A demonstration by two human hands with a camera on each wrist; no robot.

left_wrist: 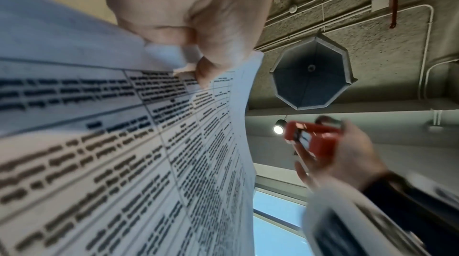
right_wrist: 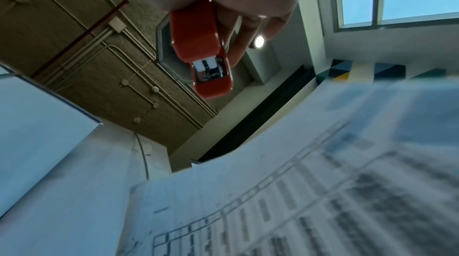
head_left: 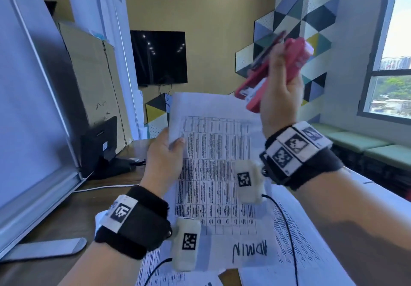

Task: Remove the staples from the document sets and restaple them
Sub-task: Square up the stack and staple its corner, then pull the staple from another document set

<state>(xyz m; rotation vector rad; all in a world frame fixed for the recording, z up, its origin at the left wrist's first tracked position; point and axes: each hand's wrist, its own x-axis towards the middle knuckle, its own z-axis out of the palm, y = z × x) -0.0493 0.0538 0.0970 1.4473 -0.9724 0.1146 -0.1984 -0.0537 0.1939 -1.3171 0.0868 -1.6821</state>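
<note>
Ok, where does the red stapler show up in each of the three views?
Head: red stapler upper right, gripped in the right hand.
Left wrist: right of centre, blurred, beside the paper's edge.
Right wrist: upper centre, against the ceiling.
Shared landmark: the held document set, in all three.

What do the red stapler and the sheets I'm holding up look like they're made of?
The stapler, gripped in the right hand, looks like smooth red plastic with a slight sheen; the pale bright parts in its open mouth are probably metal. The document set, pinched near its top corner by the left hand, is thin matte white printed paper: it bends and curls where held.
</note>
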